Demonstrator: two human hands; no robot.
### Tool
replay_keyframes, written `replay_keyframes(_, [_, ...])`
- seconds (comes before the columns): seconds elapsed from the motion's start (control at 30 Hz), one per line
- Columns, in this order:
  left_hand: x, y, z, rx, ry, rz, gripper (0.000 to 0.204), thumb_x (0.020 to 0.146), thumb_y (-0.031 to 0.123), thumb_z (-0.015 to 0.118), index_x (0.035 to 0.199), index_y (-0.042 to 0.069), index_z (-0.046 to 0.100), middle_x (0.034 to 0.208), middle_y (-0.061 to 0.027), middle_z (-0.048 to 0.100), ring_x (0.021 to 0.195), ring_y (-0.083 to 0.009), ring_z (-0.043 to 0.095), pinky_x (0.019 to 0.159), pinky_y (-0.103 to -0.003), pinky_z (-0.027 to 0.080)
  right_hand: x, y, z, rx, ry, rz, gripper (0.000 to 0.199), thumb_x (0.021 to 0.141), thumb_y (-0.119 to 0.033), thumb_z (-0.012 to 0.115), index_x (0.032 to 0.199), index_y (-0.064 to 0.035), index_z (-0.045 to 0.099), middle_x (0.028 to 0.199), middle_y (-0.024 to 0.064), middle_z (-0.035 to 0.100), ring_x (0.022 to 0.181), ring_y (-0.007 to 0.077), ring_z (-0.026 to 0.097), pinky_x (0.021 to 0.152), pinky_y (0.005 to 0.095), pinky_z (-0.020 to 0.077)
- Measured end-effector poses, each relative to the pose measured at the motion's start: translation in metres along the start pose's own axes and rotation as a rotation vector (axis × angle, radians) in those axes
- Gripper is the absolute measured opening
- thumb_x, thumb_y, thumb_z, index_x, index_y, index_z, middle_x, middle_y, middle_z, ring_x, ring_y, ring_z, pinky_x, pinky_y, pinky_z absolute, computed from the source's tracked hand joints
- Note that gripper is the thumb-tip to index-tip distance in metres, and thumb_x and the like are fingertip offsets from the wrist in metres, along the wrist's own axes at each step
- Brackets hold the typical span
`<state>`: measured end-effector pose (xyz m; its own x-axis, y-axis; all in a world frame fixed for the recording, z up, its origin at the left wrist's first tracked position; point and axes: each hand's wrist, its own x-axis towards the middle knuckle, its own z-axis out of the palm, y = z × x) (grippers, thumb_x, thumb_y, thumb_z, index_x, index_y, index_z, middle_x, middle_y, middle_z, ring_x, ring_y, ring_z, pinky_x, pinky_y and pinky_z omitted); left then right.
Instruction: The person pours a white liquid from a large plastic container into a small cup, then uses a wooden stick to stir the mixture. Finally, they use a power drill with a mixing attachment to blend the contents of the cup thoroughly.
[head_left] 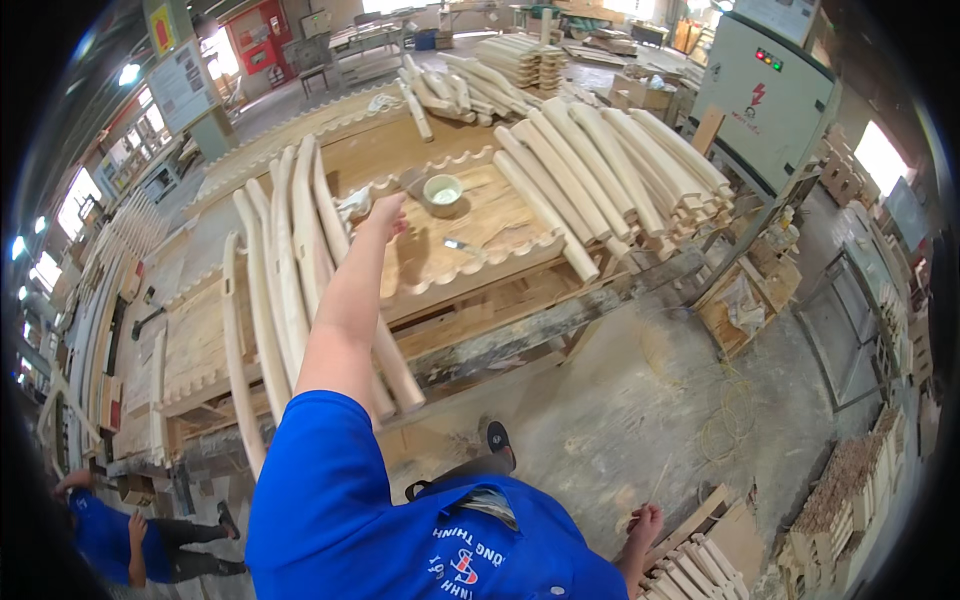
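Observation:
My left arm reaches forward over the bench, and my left hand (388, 215) is above a plywood board with a scalloped edge (500, 262). Its fingers are curled; I cannot make out what they hold, if anything. Just right of it stands a round bowl (442, 194) with pale contents, and a grey flat piece (411, 181) touches or overlaps its left side. A small blade-like tool (461, 246) lies on the board nearer me. Low at my right side hangs my right hand (644, 522), fingers bent inward, whatever is in them too small to tell.
Long curved wooden pieces (292, 230) lie left of my arm; more wooden legs (590, 170) are piled right of the bowl. A grey electrical cabinet (765, 100) stands at the right. Slatted wood (700, 572) sits near my right hand. Another person (110, 530) is at lower left.

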<state>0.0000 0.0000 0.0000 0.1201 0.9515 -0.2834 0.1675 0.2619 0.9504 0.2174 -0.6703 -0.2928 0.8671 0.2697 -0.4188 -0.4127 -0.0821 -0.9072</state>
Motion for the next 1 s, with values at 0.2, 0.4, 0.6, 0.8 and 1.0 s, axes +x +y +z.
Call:
replay_keyframes(0.2, [0.040, -0.083, 0.107, -0.440, -0.029, -0.181, 0.041, 0.086, 0.041, 0.050, 0.112, 0.009, 0.049, 0.097, -0.0098, 0.056, 0.084, -0.0199, 0.055, 0.069, -0.034, 0.049, 0.048, -0.100, -0.056, -0.105, 0.056, -0.151, 0.012, 0.087, -0.010, 0.049, 0.099, -0.0053, 0.050, 0.061, 0.0028, 0.053, 0.041, 0.0046, 0.038, 0.035, 0.0185, 0.0273])
replay_keyframes(0.4, [0.071, -0.089, 0.113, -0.572, -0.127, -0.227, 0.026, 0.086, 0.025, 0.055, 0.105, 0.008, 0.054, 0.088, -0.0044, 0.062, 0.076, -0.0193, 0.060, 0.067, -0.034, 0.051, 0.095, -0.204, 0.045, -0.175, -0.223, -0.254, 0.023, 0.085, -0.005, 0.050, 0.108, -0.0036, 0.050, 0.069, 0.0021, 0.054, 0.048, 0.0040, 0.040, 0.042, 0.0176, 0.0306])
replay_keyframes(0.6, [0.058, -0.048, 0.118, -0.514, -0.164, 0.184, 0.021, 0.085, 0.016, 0.054, 0.104, 0.007, 0.055, 0.090, -0.0047, 0.062, 0.081, -0.0182, 0.061, 0.069, -0.035, 0.053, 0.110, -0.302, 0.251, -0.227, -0.807, -0.521, 0.028, 0.084, -0.004, 0.053, 0.111, -0.0015, 0.048, 0.082, 0.0076, 0.061, 0.069, 0.0080, 0.053, 0.061, 0.0210, 0.0416])
replay_keyframes(0.8, [-0.003, -0.038, 0.086, -1.325, -0.026, 0.363, 0.030, 0.088, 0.024, 0.043, 0.104, 0.003, 0.056, 0.101, -0.0080, 0.061, 0.093, -0.0227, 0.059, 0.082, -0.037, 0.050, 0.115, -0.317, 0.407, -0.380, -1.074, -0.736, 0.016, 0.082, -0.008, 0.055, 0.094, -0.0024, 0.047, 0.074, 0.0110, 0.059, 0.066, 0.0163, 0.057, 0.061, 0.0289, 0.0443])
replay_keyframes(1.0, [-0.074, -0.035, 0.089, -1.349, -0.003, 0.454, 0.038, 0.092, 0.027, 0.034, 0.116, 0.000, 0.047, 0.112, -0.0133, 0.055, 0.107, -0.0272, 0.052, 0.093, -0.042, 0.042, 0.123, -0.273, 0.545, -0.580, -1.051, -0.948, 0.018, 0.079, -0.015, 0.057, 0.089, -0.0034, 0.047, 0.075, 0.0170, 0.058, 0.072, 0.0340, 0.058, 0.064, 0.0407, 0.0449])
